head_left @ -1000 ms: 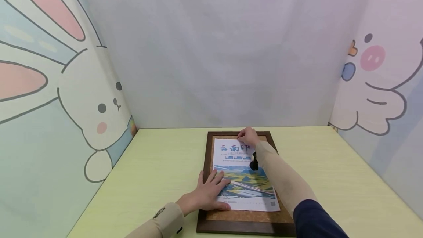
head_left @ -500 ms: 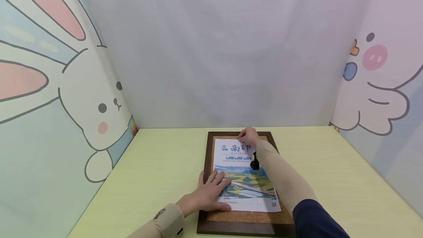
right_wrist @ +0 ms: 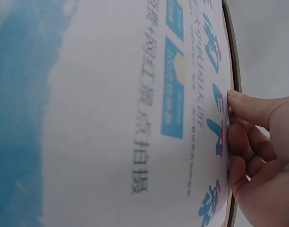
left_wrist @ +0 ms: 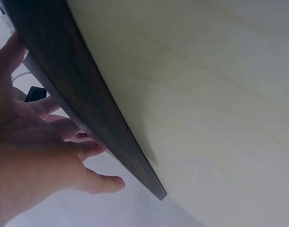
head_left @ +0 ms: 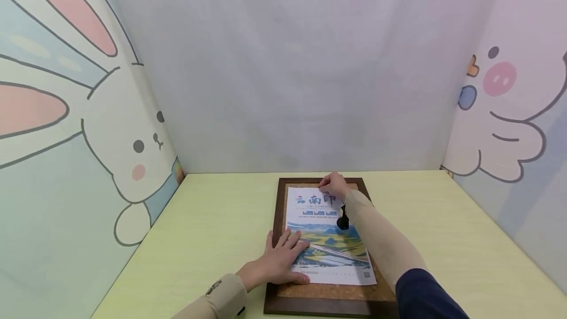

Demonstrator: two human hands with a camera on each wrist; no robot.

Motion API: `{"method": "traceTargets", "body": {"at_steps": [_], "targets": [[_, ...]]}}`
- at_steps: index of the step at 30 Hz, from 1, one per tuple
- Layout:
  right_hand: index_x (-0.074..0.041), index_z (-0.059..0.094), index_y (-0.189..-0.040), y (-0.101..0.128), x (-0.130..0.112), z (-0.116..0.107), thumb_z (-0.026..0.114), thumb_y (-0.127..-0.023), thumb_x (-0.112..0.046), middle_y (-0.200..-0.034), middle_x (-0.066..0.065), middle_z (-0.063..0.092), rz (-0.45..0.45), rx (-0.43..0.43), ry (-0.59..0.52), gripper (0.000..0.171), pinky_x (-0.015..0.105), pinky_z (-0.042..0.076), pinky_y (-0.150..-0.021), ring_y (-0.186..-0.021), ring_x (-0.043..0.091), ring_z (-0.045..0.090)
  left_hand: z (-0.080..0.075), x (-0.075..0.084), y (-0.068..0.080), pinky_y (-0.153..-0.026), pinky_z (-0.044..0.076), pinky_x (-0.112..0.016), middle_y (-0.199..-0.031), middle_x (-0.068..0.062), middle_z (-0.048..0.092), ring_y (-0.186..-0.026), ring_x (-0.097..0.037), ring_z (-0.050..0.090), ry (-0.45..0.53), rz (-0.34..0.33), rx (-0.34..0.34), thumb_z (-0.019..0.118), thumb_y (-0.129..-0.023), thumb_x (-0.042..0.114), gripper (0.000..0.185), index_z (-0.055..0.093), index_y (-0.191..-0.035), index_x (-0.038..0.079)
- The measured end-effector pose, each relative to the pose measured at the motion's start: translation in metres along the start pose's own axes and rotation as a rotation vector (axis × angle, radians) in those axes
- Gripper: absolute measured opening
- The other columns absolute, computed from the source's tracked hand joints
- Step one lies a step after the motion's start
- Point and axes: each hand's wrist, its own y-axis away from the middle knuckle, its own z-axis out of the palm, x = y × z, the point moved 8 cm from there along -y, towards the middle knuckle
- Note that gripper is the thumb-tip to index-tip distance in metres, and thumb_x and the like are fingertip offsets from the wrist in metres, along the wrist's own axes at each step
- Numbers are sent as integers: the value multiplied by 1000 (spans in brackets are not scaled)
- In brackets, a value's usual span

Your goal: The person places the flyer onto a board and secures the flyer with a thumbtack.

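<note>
A printed poster with blue lettering and a painted landscape lies on a cork board framed in dark brown wood. My left hand rests on the poster's lower left part, fingers spread across the paper and over the frame's left side. In the left wrist view, the frame's side hides some of its fingers. My right hand is at the poster's top edge, fingers curled. The right wrist view shows its thumb and fingertips pinching at the paper's edge; what lies between the fingertips is hidden.
The pale yellow table extends on both sides of the board. A grey-white cloth backdrop rises behind the table's far edge. Side panels carry a cartoon rabbit on the left and a white cartoon figure on the right.
Both hands keep their places on the poster, and the board stays put. Only a slight shift of the head view shows.
</note>
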Motion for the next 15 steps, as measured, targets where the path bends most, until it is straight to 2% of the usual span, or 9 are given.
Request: {"method": "traceTargets", "body": {"at_steps": [8, 15], "targets": [[-13, 75, -94, -2, 10, 4, 69, -89, -20, -94, 7, 68, 40, -28, -24, 11, 33, 44, -76, -84, 21, 59, 4, -2, 0, -110, 11, -71, -160, -6, 26, -149, -36, 19, 11, -3, -18, 62, -81, 65, 79, 37, -147, 29], [-9, 75, -93, 0, 5, 2, 67, -90, -17, -94, 10, 68, 24, -4, -27, 11, 33, 45, -76, -84, 22, 59, 3, -2, 0, -110, 11, -71, -160, -7, 26, -148, -36, 19, 15, 6, -15, 62, -81, 64, 79, 37, -147, 28]]}}
